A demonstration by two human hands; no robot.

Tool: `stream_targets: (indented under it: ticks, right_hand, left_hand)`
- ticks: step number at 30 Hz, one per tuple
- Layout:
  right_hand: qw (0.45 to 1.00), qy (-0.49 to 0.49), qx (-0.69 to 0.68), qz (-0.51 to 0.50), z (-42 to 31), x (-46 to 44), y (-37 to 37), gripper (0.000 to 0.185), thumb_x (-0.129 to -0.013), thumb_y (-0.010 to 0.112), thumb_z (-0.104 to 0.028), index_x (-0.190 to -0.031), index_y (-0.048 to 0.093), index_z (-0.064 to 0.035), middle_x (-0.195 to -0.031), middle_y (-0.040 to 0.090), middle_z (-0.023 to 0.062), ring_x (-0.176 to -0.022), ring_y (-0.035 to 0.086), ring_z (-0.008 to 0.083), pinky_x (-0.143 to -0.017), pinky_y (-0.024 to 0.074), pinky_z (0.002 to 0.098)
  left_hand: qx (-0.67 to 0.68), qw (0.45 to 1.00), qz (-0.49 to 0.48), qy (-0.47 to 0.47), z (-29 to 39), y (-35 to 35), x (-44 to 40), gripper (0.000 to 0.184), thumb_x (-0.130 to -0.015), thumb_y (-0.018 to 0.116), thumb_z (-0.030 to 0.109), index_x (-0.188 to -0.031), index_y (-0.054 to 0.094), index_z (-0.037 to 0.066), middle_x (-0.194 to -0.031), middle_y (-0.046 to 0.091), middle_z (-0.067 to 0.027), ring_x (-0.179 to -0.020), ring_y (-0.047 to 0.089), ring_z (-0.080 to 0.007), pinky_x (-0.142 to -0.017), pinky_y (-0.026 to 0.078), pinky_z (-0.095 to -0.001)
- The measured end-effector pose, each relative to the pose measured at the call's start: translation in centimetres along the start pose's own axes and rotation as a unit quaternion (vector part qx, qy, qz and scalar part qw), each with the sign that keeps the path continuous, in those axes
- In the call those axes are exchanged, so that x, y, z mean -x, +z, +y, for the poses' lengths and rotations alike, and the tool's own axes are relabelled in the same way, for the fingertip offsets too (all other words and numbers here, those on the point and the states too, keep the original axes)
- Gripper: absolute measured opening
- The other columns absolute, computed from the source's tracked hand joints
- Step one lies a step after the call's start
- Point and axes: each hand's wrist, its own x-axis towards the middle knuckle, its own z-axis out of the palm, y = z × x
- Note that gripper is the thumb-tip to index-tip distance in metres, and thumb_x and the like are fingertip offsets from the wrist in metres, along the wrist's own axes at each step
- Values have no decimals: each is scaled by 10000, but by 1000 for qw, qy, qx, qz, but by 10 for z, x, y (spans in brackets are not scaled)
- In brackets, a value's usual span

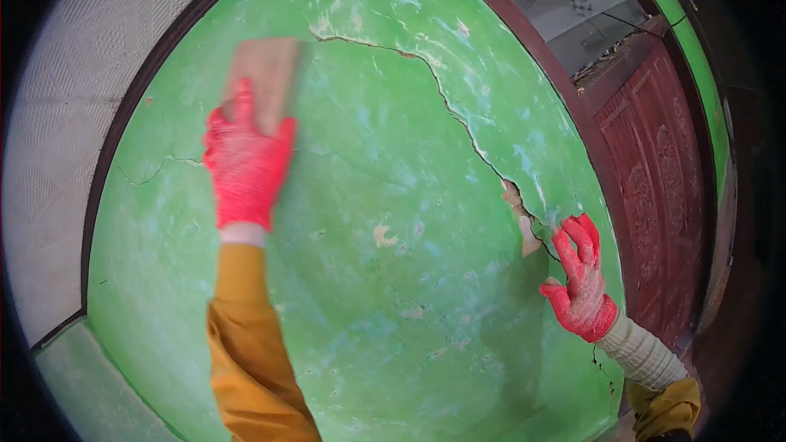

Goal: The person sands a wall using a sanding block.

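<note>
A jagged crack (460,119) runs down the wall (352,278) between our hands, past a broken patch (528,237), with a door (655,172) beyond our right hand (583,278). Its fingers are parted and half bent near the crack. Our left hand (250,160), gloved in dusty red like the right, grips a flat, rectangular block (266,74), blurred, at the wall's upper left. We face scuffed green paint, mottled pale; the door is carved, dark red; a patterned whitish panel (57,139) stands far left.

Brown rectangular block (274,78), blurred, nearly upright, against cracked green wall (368,184)
</note>
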Motion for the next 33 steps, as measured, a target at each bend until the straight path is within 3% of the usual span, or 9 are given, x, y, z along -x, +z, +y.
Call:
stream_targets:
  ticks: [4, 7, 13, 15, 19, 22, 27, 30, 33]
  right_hand:
    - [999, 13, -12, -34, -22, 9, 4, 867, -665, 787, -198, -1435, 427, -29, -1437, 377, 234, -1337, 349, 521, -1090, 325, 600]
    - [997, -32, -37, -66, -32, 17, -6, 886, -647, 806, -217, -1430, 433, -35, -1431, 388, 220, -1332, 360, 514, -1077, 341, 591]
    - [998, -8, 7, -65, -16, 23, -54, 908, -623, 798, -171, -1439, 423, -39, -1410, 407, 222, -1329, 367, 510, -1073, 351, 586]
    - [997, 9, 5, -73, -17, 26, -59, 901, -627, 781, -141, -1445, 417, -37, -1407, 408, 222, -1330, 366, 508, -1078, 349, 582]
    - [995, 6, -12, -95, -26, 38, -50, 920, -608, 815, -181, -1430, 429, -31, -1403, 413, 220, -1315, 384, 504, -1068, 356, 585]
    - [992, -14, -26, -123, -33, 35, -50, 938, -586, 842, -213, -1415, 442, -32, -1398, 421, 217, -1303, 398, 502, -1058, 362, 592]
    - [993, -24, -6, -119, -31, 32, -57, 945, -560, 866, -234, -1391, 460, -36, -1387, 430, 209, -1289, 417, 495, -1040, 375, 600]
    - [992, -31, -10, -122, -35, 39, -50, 954, -557, 879, -264, -1387, 466, -41, -1381, 437, 202, -1280, 432, 485, -1031, 385, 596]
    - [989, -42, -20, -138, -44, 46, -36, 964, -557, 893, -301, -1384, 469, -45, -1385, 437, 194, -1277, 440, 478, -1027, 389, 594]
  left_hand:
    - [78, 955, -61, 280, 69, -6, 86, 800, -752, 766, 347, -1475, 450, 212, -1387, 472, -228, -1252, 472, -417, -1036, 385, -512]
    - [93, 934, -67, 337, 53, -6, 90, 802, -746, 773, 347, -1472, 455, 223, -1376, 482, -219, -1260, 466, -401, -1023, 391, -505]
    - [-18, 1000, -21, 8, -3, 0, 9, 798, -803, 742, 364, -1503, 409, 174, -1416, 465, -265, -1269, 477, -433, -1061, 403, -487]
    - [8, 994, -14, 107, 14, 0, 44, 766, -808, 729, 359, -1494, 427, 202, -1446, 443, -258, -1289, 462, -420, -1052, 398, -504]
    - [95, 902, -180, 381, 63, -26, 149, 698, -815, 710, 311, -1463, 468, 219, -1402, 485, -233, -1303, 447, -385, -1033, 383, -516]
    - [101, 926, -138, 336, 38, -18, 126, 724, -798, 737, 314, -1465, 469, 228, -1400, 475, -251, -1293, 450, -412, -1038, 384, -519]
    - [6, 999, -21, 50, -7, -3, 62, 778, -781, 769, 337, -1476, 455, 185, -1395, 480, -267, -1283, 451, -449, -1050, 384, -526]
    - [42, 973, -75, 213, 21, -14, 126, 785, -759, 765, 330, -1473, 461, 204, -1411, 474, -238, -1279, 461, -414, -1049, 386, -544]
    - [140, 853, -201, 461, 42, -20, 221, 806, -729, 765, 322, -1469, 465, 211, -1395, 494, -212, -1264, 474, -384, -1043, 372, -540]
